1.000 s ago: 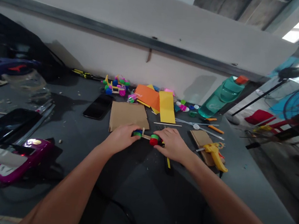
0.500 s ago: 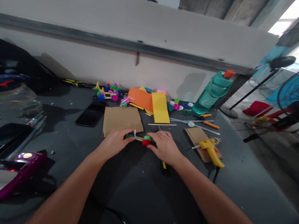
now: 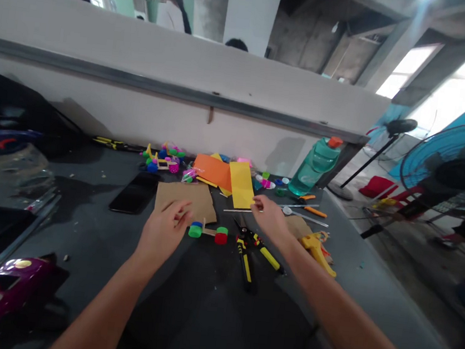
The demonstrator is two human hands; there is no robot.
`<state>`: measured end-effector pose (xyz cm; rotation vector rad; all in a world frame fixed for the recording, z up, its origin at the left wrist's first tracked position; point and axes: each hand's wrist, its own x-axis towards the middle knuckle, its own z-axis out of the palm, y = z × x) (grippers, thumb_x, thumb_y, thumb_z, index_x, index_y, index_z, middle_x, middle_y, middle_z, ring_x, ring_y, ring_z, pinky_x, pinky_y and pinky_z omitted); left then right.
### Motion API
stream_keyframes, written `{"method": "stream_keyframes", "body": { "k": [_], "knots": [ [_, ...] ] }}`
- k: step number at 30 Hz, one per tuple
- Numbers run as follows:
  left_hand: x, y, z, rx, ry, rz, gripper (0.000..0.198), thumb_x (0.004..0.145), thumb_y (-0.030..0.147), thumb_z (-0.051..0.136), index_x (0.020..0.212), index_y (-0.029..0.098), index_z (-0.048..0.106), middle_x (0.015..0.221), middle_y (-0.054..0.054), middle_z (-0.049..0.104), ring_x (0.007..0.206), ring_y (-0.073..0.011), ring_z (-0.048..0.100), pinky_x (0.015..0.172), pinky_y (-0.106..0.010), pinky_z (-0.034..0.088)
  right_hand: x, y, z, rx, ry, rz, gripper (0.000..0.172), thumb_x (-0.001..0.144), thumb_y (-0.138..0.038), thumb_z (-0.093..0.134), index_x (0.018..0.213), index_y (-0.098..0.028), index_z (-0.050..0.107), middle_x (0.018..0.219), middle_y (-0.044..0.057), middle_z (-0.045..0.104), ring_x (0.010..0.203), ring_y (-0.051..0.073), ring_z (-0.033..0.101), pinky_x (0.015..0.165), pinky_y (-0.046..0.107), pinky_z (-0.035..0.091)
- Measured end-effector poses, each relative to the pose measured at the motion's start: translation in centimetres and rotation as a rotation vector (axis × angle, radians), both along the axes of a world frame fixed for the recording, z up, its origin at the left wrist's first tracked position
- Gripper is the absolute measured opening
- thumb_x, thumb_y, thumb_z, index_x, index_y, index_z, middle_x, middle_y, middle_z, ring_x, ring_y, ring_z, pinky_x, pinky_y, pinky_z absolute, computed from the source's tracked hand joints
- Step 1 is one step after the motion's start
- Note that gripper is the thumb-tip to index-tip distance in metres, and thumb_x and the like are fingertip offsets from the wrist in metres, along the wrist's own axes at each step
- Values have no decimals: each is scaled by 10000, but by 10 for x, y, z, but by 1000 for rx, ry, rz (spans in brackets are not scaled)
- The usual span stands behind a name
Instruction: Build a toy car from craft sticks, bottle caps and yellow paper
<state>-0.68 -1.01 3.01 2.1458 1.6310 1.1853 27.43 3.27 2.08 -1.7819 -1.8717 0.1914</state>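
Head view: the little stick axle [image 3: 208,232] lies on the counter [image 3: 83,236] between the two hands, just below the brown card sheet [image 3: 185,203], and neither hand touches it; it has two cap wheels, a green cap [image 3: 194,231] with a blue one on top at one end, a red cap [image 3: 221,238] with a green one on top at the other, and one short upright stick; it looks very light and stiff, though its joints may be fragile and the smooth caps could roll or slip, so the wooden stick's middle seems the safer hold, or both wheels together; the left hand [image 3: 162,232] is open, fingers apart, over the card's lower edge; the right hand [image 3: 268,217] has its thumb and fingertips together at the foot of the yellow paper sheet [image 3: 241,184], though whether they pinch anything I cannot tell; nearby lie one pair of yellow-handled snips [image 3: 246,249], one yellow glue gun [image 3: 315,248], one phone [image 3: 134,192], one orange paper sheet [image 3: 211,172] and one teal bottle [image 3: 314,167]; behind the papers sits a heap of colourful cap toys [image 3: 162,160], too jumbled to count.
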Motion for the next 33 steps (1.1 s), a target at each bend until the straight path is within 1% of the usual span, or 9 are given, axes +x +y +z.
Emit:
{"method": "stream_keyframes", "body": {
  "k": [4,9,15,19,22,26,29,31,33],
  "knots": [
    [10,-12,4,160,-61,12,236,903,250,426,1002,211,637,918,-59,648,841,-187,601,743,-296,506,11,49,-4,-115,20,-175,371,773,-382,582,1065,-154,564,874,116,696,829,262,656,703,355,477],
    [22,-23,-3,276,-30,-211,247,878,152,439,1018,226,629,917,-67,647,885,-190,598,807,-320,492,-1,76,-13,-176,102,-292,565,613,-289,691,1122,-100,535,944,191,677,890,336,641,713,415,481],
    [26,-26,-6,284,-41,-291,282,863,108,448,1042,225,632,934,-79,638,890,-193,590,803,-331,496,-4,75,-1,-169,323,-237,244,676,-181,532,897,-167,633,768,69,688,771,244,656,660,324,495],
    [27,-27,-4,231,-125,-324,259,880,134,447,1033,223,636,942,-76,643,903,-187,598,811,-327,501,-7,44,21,-156,523,-130,287,782,-234,399,950,-158,618,819,71,692,630,189,645,536,290,501],
    [31,-29,-2,39,-298,-335,234,904,213,444,1034,218,640,967,-75,656,892,-186,621,770,-312,532,-12,4,35,-131,623,-36,296,787,-261,435,1026,-182,592,918,60,695,669,185,649,532,282,509],
    [40,-34,5,-272,-806,-433,365,892,395,492,1196,203,552,1086,-105,651,899,-208,649,729,-326,559,-22,-51,45,-12,810,269,298,815,-282,509,1093,-211,588,1054,56,680,887,202,649,764,325,521],
    [49,-41,12,-407,-1140,-600,592,793,533,593,1267,188,509,1178,-142,622,1024,-274,619,797,-368,541,-28,-80,48,10,707,339,296,852,-277,496,1123,-217,600,1131,61,661,1013,216,614,887,348,469],
    [55,-44,17,-489,-1271,-562,596,734,537,661,1195,168,580,1140,-143,648,1031,-291,618,816,-363,532,-31,-92,49,-6,590,347,307,870,-278,475,1142,-219,604,1177,62,643,1067,224,589,919,356,445],
    [60,-47,21,-548,-1350,-405,498,710,464,717,1094,156,641,1068,-122,683,985,-275,640,813,-345,531,-32,-99,49,-42,523,374,326,884,-280,456,1176,-227,592,1224,56,616,1110,223,563,939,355,426]
  ]
}}
